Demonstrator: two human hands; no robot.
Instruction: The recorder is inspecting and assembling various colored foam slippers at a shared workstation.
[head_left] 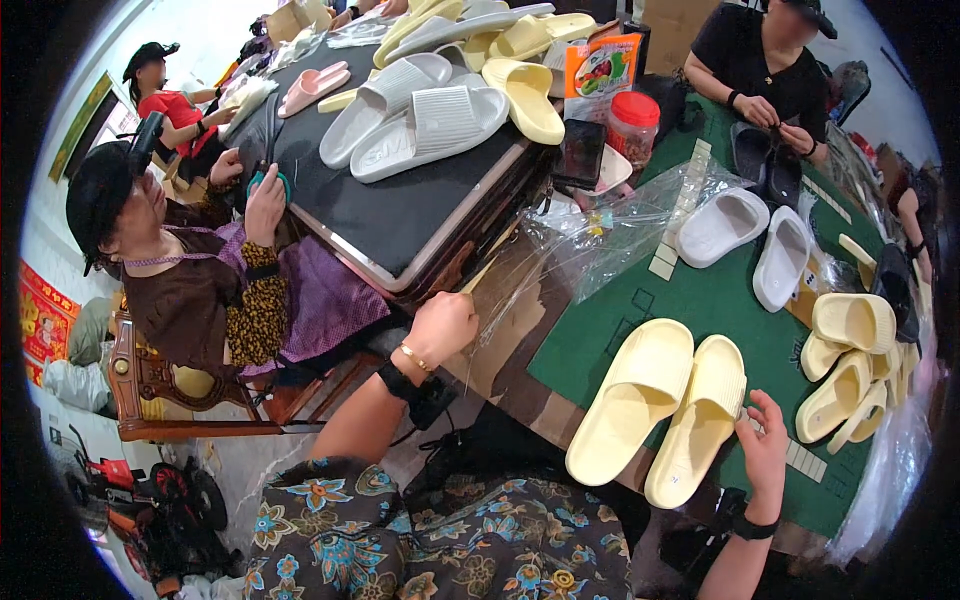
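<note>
Two pale yellow slide slippers (632, 400) lie side by side in front of me on a green mat (570, 350), toes pointing toward me. My right hand (764, 438) is at the outer edge of the right yellow slipper (697, 425), its fingers apart and slightly bent; it grips nothing visible. Off to the left, my left hand (445, 330) is closed in a fist by the corner of the neighbouring black-topped table. Whatever it may hold is hidden. Clear plastic film (560, 255) lies just right of this fist.
Two white slippers (722, 228) lie farther back on the mat, with more yellow slippers (848, 360) at the right. Grey slippers (430, 130) cover the black table (360, 215). A red-lidded jar (632, 130) stands behind. One co-worker (190, 270) holds scissors (268, 150); another (770, 80) handles black slippers.
</note>
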